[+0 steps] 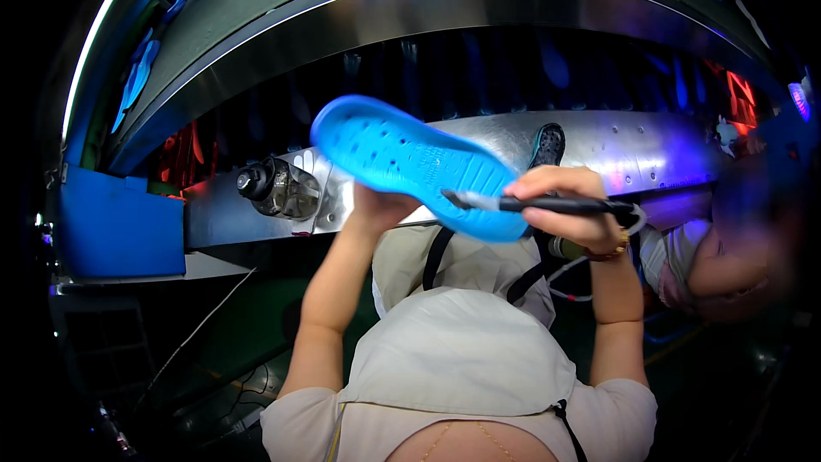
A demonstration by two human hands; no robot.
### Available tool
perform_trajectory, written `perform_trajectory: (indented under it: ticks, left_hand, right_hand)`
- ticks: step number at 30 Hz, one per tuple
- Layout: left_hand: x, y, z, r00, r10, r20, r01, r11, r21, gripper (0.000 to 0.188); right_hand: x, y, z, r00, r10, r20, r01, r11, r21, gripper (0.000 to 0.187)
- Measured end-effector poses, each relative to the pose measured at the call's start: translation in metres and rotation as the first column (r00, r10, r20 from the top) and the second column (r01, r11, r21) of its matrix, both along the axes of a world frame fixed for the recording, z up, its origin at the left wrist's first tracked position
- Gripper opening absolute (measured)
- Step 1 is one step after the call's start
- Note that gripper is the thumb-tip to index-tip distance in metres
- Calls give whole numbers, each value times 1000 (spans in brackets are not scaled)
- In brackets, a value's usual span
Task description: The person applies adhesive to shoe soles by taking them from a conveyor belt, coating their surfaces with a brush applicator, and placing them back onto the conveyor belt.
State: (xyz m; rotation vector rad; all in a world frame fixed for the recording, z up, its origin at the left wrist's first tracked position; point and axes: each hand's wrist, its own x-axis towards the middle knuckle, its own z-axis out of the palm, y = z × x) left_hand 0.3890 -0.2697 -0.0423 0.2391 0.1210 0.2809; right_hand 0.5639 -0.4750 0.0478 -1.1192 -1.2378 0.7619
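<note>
A bright blue shoe sole with small holes and ridges is held up tilted in front of me. My left hand grips it from beneath, and the sole hides most of those fingers. In my right hand is a slim brush with a black handle and a pale section near its dark tip. The fingers are closed round the handle. That tip lies over the sole's right half, at or close to its surface; I cannot tell whether they touch.
A clear bottle with a black cap stands on the metal ledge. Farther right on it lies a dark shoe sole. Beyond curves a green conveyor belt with blue pieces along its left. Another person's arm is at the right.
</note>
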Motion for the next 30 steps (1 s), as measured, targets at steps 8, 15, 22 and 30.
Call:
perform_trajectory:
  ticks: [8, 15, 22, 30]
  left_hand:
    - [36, -34, 2, 995, -41, -88, 53, 990, 134, 90]
    - [18, -12, 4, 958, 236, -162, -201, 957, 208, 87]
    - [29, -29, 31, 975, 222, -27, -211, 952, 221, 86]
    - [26, -22, 44, 938, 333, -101, -311, 932, 186, 90]
  right_hand:
    - [-15, 32, -33, 951, -205, 233, 240, 962, -133, 16]
    - [-32, 11, -15, 808, 134, 574, -156, 988, -10, 15]
    - [-31, 26, -9, 929, -92, 358, 73, 995, 68, 17]
    - [-16, 9, -21, 949, -18, 315, 15, 1000, 12, 20]
